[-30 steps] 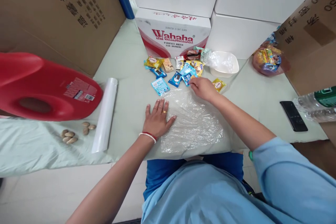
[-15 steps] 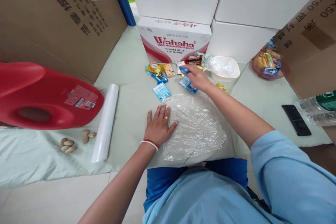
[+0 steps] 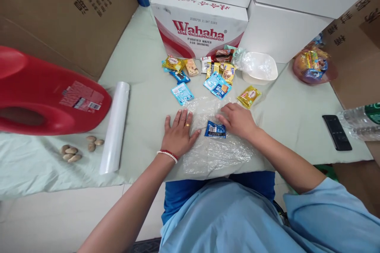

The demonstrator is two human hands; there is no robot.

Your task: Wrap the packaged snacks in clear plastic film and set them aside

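My left hand [image 3: 179, 133] lies flat with fingers spread on the left edge of a clear plastic sheet [image 3: 218, 148] spread on the green cloth. My right hand [image 3: 236, 119] rests on the sheet with fingers loosely curled, palm down, just right of a dark blue snack packet [image 3: 215, 129] that lies on the sheet. The hand's fingertips are next to the packet and hold nothing. Several small snack packets [image 3: 218, 87] lie scattered beyond the sheet, with a yellow packet [image 3: 249, 96] off to the right.
A Wahaha carton [image 3: 199, 27] and white boxes stand at the back. A white bowl [image 3: 259, 68] with plastic sits right of the snacks. A red jug [image 3: 44, 95], a film roll [image 3: 114, 126] and nuts [image 3: 77, 148] lie left. A black remote [image 3: 336, 132] and bottles lie right.
My right hand reached to the snack pile, then drew back over the sheet; a dark blue packet now lies on the sheet. My left hand stayed put.
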